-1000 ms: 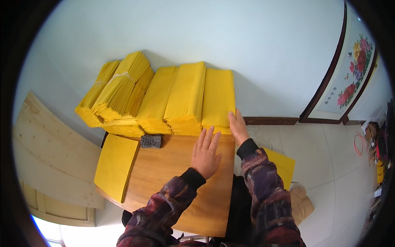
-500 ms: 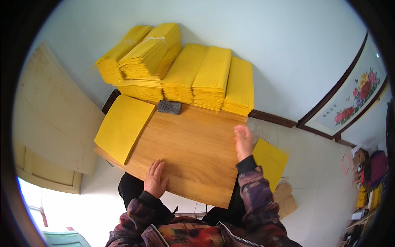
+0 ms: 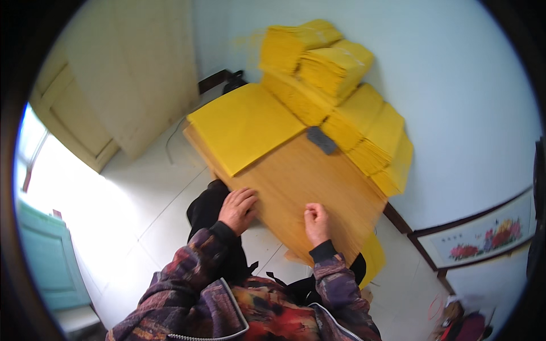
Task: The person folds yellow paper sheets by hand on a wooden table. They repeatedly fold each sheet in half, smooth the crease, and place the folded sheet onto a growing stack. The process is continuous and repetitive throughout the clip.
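The left hand (image 3: 238,209) lies on the near edge of the wooden worktop (image 3: 307,187), fingers bent loosely over the rim and holding nothing. The right hand (image 3: 316,223) rests on the board at about 3 o'clock from the left, curled into a loose fist; whether it pinches anything cannot be told. At 12 o'clock from the left hand a flat stack of yellow sheets (image 3: 244,125) covers the worktop's far left corner. At 1 o'clock, bundles of yellow paper (image 3: 335,91) are piled high against the pale wall, running down toward 3 o'clock. A small dark grey block (image 3: 322,140) lies just beside them on the wood. A framed flower picture (image 3: 483,236) leans at 4 o'clock.
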The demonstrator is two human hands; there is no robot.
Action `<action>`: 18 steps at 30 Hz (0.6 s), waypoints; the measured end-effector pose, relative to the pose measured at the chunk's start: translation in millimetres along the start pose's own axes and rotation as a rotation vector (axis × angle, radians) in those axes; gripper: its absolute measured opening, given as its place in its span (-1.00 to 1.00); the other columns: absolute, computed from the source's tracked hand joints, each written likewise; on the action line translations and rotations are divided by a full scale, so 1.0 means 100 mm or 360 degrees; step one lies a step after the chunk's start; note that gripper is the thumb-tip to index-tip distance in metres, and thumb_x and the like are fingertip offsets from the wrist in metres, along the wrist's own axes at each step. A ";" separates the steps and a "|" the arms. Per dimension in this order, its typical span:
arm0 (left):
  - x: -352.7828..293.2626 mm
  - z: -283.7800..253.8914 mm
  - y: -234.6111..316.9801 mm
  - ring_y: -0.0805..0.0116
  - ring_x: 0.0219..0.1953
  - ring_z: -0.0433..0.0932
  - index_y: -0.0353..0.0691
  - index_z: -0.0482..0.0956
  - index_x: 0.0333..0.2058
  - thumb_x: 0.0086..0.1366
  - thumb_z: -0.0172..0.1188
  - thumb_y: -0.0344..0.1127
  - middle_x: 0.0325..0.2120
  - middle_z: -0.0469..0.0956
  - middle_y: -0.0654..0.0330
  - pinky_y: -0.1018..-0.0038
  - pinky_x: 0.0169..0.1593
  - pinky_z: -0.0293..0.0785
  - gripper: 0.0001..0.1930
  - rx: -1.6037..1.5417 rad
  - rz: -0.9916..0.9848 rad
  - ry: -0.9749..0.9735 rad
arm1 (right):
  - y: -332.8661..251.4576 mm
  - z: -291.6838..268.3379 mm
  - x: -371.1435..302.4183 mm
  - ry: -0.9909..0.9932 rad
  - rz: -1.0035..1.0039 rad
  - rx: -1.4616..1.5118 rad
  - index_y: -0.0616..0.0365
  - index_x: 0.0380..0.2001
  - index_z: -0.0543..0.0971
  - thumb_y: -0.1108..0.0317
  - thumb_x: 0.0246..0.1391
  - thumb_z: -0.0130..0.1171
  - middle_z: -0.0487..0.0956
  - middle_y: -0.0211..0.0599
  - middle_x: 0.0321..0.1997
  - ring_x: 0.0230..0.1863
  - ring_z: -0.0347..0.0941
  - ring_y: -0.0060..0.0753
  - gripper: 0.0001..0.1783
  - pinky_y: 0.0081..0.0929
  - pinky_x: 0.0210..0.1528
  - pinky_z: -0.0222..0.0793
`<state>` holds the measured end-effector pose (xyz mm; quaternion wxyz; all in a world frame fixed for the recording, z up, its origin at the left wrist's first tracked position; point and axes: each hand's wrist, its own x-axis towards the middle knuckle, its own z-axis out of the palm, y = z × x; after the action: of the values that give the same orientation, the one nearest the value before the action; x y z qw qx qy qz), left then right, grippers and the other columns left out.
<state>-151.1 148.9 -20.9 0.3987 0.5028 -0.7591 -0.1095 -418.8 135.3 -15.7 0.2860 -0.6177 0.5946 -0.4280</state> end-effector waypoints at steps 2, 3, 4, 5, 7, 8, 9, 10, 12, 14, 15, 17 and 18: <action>-0.02 -0.01 -0.04 0.03 0.15 0.39 -0.21 0.55 -0.13 0.01 0.30 -0.39 0.01 0.50 0.10 0.12 0.21 0.29 -0.62 -0.0032 0.0000 0.0030 | -0.04 0.05 0.02 -0.0003 0.0008 -0.0044 0.22 -0.26 0.54 0.46 0.11 0.13 0.53 -0.38 -0.43 -0.42 0.41 -0.55 -0.88 -0.54 -0.33 0.39; -0.02 -0.01 -0.05 0.03 0.15 0.40 -0.21 0.55 -0.14 0.03 0.30 -0.39 -0.01 0.51 0.11 0.12 0.22 0.29 -0.64 -0.0067 -0.0025 0.0053 | -0.06 0.07 0.04 0.0005 0.0005 -0.0088 0.23 -0.27 0.54 0.47 0.11 0.14 0.53 -0.37 -0.43 -0.42 0.41 -0.55 -0.88 -0.55 -0.33 0.39; -0.01 -0.01 -0.06 0.08 0.16 0.39 -0.19 0.55 -0.15 0.02 0.31 -0.39 -0.02 0.50 0.12 0.18 0.22 0.30 -0.64 -0.0065 -0.0032 0.0097 | -0.09 0.10 0.07 0.0010 0.0007 -0.0112 0.23 -0.28 0.53 0.48 0.10 0.14 0.53 -0.37 -0.43 -0.42 0.41 -0.55 -0.89 -0.55 -0.33 0.39; -0.01 -0.03 -0.07 0.06 0.10 0.41 -0.20 0.54 -0.18 0.02 0.30 -0.42 -0.07 0.50 0.12 0.18 0.16 0.33 -0.68 -0.0121 -0.0060 0.0192 | -0.13 0.14 0.09 0.0018 0.0105 -0.0151 0.24 -0.28 0.53 0.49 0.10 0.14 0.53 -0.36 -0.42 -0.42 0.41 -0.54 -0.89 -0.55 -0.34 0.39; 0.01 -0.05 -0.10 0.03 -0.02 0.45 -0.21 0.53 -0.25 0.03 0.29 -0.46 -0.16 0.49 0.10 0.19 0.05 0.37 -0.74 -0.0202 -0.0164 0.0336 | -0.24 0.21 0.14 -0.0164 0.0032 -0.0205 0.24 -0.30 0.53 0.50 0.10 0.13 0.53 -0.36 -0.40 -0.42 0.41 -0.56 -0.91 -0.56 -0.33 0.38; 0.02 -0.07 -0.12 0.01 -0.07 0.45 -0.22 0.52 -0.28 0.04 0.28 -0.48 -0.20 0.48 0.09 0.20 -0.01 0.39 -0.77 -0.0230 -0.0240 0.0392 | -0.32 0.26 0.20 -0.0243 0.0095 -0.0238 0.24 -0.30 0.52 0.50 0.10 0.13 0.52 -0.35 -0.40 -0.41 0.41 -0.57 -0.91 -0.57 -0.33 0.38; 0.02 -0.08 -0.13 0.00 -0.13 0.46 -0.22 0.50 -0.31 0.05 0.27 -0.50 -0.25 0.47 0.08 0.20 -0.07 0.40 -0.79 -0.0259 -0.0313 0.0445 | -0.40 0.35 0.26 -0.0317 0.0069 -0.0285 0.23 -0.32 0.51 0.52 0.06 0.15 0.52 -0.27 -0.36 -0.39 0.44 -0.46 -0.92 -0.52 -0.31 0.39; 0.03 -0.08 -0.13 -0.01 -0.16 0.45 -0.23 0.49 -0.33 0.06 0.26 -0.50 -0.28 0.45 0.07 0.21 -0.11 0.40 -0.81 -0.0312 -0.0393 0.0499 | -0.50 0.46 0.32 -0.0384 -0.0188 -0.0363 0.23 -0.32 0.51 0.52 0.04 0.16 0.53 -0.23 -0.34 -0.35 0.45 -0.38 -0.90 -0.48 -0.27 0.40; 0.04 -0.09 -0.15 -0.02 -0.22 0.43 -0.23 0.47 -0.36 0.08 0.24 -0.51 -0.34 0.42 0.06 0.23 -0.19 0.40 -0.85 -0.0422 -0.0552 0.0601 | -0.71 0.70 0.48 -0.0506 -0.0522 -0.0549 0.22 -0.32 0.51 0.54 -0.01 0.18 0.53 -0.16 -0.29 -0.28 0.48 -0.22 -0.86 -0.39 -0.20 0.41; 0.05 -0.10 -0.16 -0.02 -0.23 0.43 -0.24 0.46 -0.36 0.09 0.22 -0.52 -0.36 0.40 0.05 0.25 -0.22 0.42 -0.85 -0.0465 -0.0593 0.0677 | -0.91 0.98 0.66 -0.0562 -0.0827 -0.0614 0.24 -0.30 0.50 0.56 -0.09 0.20 0.51 -0.08 -0.19 -0.11 0.44 0.00 -0.79 -0.26 -0.06 0.38; 0.06 -0.11 -0.17 -0.02 -0.23 0.43 -0.24 0.45 -0.35 0.09 0.22 -0.52 -0.35 0.40 0.05 0.25 -0.22 0.42 -0.85 -0.0487 -0.0614 0.0691 | -0.99 1.11 0.77 -0.0658 -0.0857 -0.0628 0.23 -0.26 0.50 0.56 -0.09 0.18 0.50 -0.08 -0.12 -0.03 0.42 0.01 -0.76 -0.23 0.02 0.35; 0.07 -0.14 -0.18 -0.01 -0.23 0.44 -0.24 0.45 -0.33 0.09 0.22 -0.53 -0.33 0.41 0.05 0.26 -0.20 0.43 -0.83 -0.0536 -0.0637 0.0694 | -1.13 1.31 0.96 -0.0760 -0.1043 -0.0773 0.23 -0.18 0.49 0.56 -0.08 0.15 0.46 -0.08 0.01 0.09 0.37 0.02 -0.69 -0.19 0.14 0.29; 0.07 -0.15 -0.19 -0.01 -0.22 0.45 -0.24 0.46 -0.33 0.08 0.21 -0.53 -0.32 0.41 0.05 0.26 -0.19 0.43 -0.83 -0.0533 -0.0637 0.0720 | -1.18 1.38 1.04 -0.0777 -0.1153 -0.0913 0.23 -0.14 0.48 0.56 -0.08 0.14 0.44 -0.08 0.07 0.13 0.35 0.01 -0.65 -0.19 0.18 0.27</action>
<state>-128.5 137.1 -18.2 0.6044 0.5809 -0.5093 -0.1945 -248.7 26.9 40.5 0.0692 -0.9191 0.3520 -0.1630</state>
